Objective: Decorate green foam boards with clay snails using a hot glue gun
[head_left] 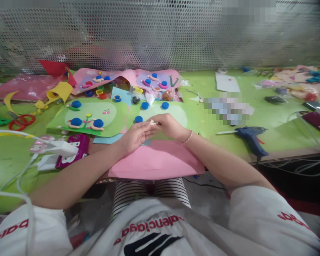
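Between the fingertips of both hands is a small cream-coloured lump, apparently soft clay (152,122). My left hand (136,135) comes from the lower left, its fingers pressed together against the lump. My right hand (170,124), a beaded bracelet on its wrist, pinches from the other side, and its fingertips are partly hidden. Below them lies a green card (176,114) with a pale green oval and three blue clay discs (165,105). The joined green card (114,124) at left carries blue-shelled clay snails (98,123) and a clay flower. Pink sheets (157,160) lie at the table's front edge.
A blue glue gun (252,138) lies at right. Red-handled scissors (21,122), a purple power strip (76,149) with plugs, and white cables are at left. Decorated pink cards (125,73) and small clay bags (150,97) stand behind. A perforated metal panel (149,35) closes the back.
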Motion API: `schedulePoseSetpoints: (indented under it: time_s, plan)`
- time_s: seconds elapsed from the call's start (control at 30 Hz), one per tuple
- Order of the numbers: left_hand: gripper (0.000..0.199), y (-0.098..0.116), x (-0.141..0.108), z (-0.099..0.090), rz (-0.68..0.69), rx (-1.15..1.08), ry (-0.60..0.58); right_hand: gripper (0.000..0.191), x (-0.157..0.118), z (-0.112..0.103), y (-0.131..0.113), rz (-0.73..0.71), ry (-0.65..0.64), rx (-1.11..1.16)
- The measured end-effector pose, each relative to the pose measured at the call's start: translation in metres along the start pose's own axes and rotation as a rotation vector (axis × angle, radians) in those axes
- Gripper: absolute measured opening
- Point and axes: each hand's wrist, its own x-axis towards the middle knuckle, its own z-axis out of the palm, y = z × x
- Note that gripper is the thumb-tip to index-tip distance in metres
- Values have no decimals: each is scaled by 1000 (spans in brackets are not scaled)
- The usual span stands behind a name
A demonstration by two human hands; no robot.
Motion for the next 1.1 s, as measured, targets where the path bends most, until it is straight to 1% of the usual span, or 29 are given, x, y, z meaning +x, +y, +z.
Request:
schedulePoseSetpoints:
  time_s: [0.13, 0.2, 0.27, 0.33, 0.4, 0.47, 0.53, 0.63, 0.73, 0.8, 0.87, 0.93, 0.97, 1.03, 1.1]
  plan:
    - [24, -1, 2, -2, 5, -9, -3, 26, 1, 0, -4, 57, 15, 148]
    - [28, -1, 3, -1, 6, -18, -2, 28, 1, 0, -4, 76, -3, 169]
    - [32, -1, 3, -1, 8, -9, 2, 31, 2, -1, -4, 97, -52, 155]
    - [33, -1, 3, -1, 10, 32, 31, 35, 2, -2, -4, 97, -130, 140]
    - [30, 0, 4, -2, 3, 86, 71, 40, 2, -3, -4, 75, -189, 144]
    - [25, 1, 4, -3, 11, 119, 99, 46, 2, -3, -5, 68, -201, 153]
    - [24, 1, 5, -4, 29, 126, 105, 43, 2, -2, -6, 86, -184, 161]
    - [27, 1, 4, -4, 51, 154, 128, 32, 3, -2, -5, 101, -162, 158]
    - [31, 2, 2, -5, 113, 318, 167, 26, 4, -5, -5, 84, -125, 119]
    - [29, 4, 1, -5, 185, 488, 210, 25, 4, -9, -6, 73, -140, 112]
    - [27, 6, 1, -6, 224, 594, 271, 28, 4, -14, -7, 72, -158, 109]
    - [26, 6, 3, -7, 221, 568, 317, 30, 5, -20, -4, 85, -109, 69]
    - [25, 6, 3, -7, 210, 512, 328, 29, 5, -24, 1, 94, -48, 32]
    - [22, 6, 5, -6, 187, 359, 329, 22, 7, -33, 15, 119, 128, -56]
    - [21, 5, 6, -5, 166, 213, 309, 19, 9, -44, 38, 150, 344, -152]
